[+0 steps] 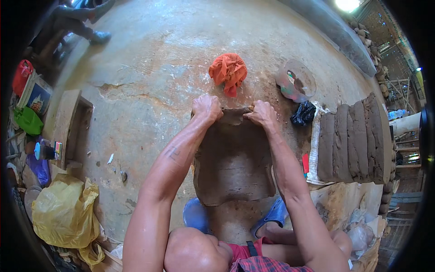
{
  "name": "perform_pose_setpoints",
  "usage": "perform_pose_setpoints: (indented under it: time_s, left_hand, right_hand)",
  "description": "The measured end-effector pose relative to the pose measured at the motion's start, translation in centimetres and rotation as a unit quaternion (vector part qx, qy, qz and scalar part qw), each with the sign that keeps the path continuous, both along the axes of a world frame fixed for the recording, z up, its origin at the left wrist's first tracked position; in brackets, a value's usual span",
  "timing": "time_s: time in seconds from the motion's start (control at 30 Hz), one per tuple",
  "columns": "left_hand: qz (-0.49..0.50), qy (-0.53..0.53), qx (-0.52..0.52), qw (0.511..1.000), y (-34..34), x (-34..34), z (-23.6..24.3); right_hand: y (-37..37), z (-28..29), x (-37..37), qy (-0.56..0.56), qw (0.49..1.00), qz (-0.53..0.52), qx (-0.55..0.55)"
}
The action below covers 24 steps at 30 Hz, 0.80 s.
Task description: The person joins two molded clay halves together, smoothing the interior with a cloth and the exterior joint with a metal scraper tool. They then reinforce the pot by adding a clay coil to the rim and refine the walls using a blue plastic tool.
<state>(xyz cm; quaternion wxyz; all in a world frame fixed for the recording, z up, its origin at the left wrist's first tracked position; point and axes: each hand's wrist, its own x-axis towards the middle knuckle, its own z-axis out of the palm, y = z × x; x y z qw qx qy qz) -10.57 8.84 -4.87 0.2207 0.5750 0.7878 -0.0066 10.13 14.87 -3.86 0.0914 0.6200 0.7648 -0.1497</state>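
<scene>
A dark brown slab of wet clay (233, 167) lies in front of me between my forearms, its surface smooth with small cracks toward the near edge. My left hand (207, 108) is closed round its far left corner. At the far right corner my right hand (263, 113) grips the same edge, with clay on its fingers. Between the hands the far edge looks raised and folded toward me. Just beyond them sits a bundled orange cloth (227, 70). What lies under the slab is mostly hidden.
Several thick clay slabs (349, 140) stand side by side at right, near a black plastic bag (302, 113) and a round stained disc (297, 81). At left are a low wooden bench (68, 122) and a yellow plastic bag (63, 211). Another person's foot (100, 37) shows far left.
</scene>
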Motion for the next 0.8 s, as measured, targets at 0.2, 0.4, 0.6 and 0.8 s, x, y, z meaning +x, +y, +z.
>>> perform_pose_setpoints:
  time_s: [0.2,0.4,0.6,0.8]
  left_hand:
    - [-0.036,0.011,-0.025,0.999,0.8,1.8,0.5]
    - [0.025,0.001,0.055,0.998,1.5,1.2,-4.1]
    - [-0.024,-0.023,-0.022,0.999,1.3,1.0,-0.4]
    - [-0.035,-0.005,-0.031,0.999,1.4,1.6,-1.1]
  right_hand:
    - [-0.4,-0.2,-0.5,-0.042,0.999,-0.002,0.003]
    - [-1.2,-0.7,-1.3,-0.008,0.999,-0.033,0.020]
    - [-0.9,0.8,-1.9,-0.058,0.998,-0.009,0.007]
    - [-1.8,1.0,-2.8,-0.057,0.998,-0.032,0.026]
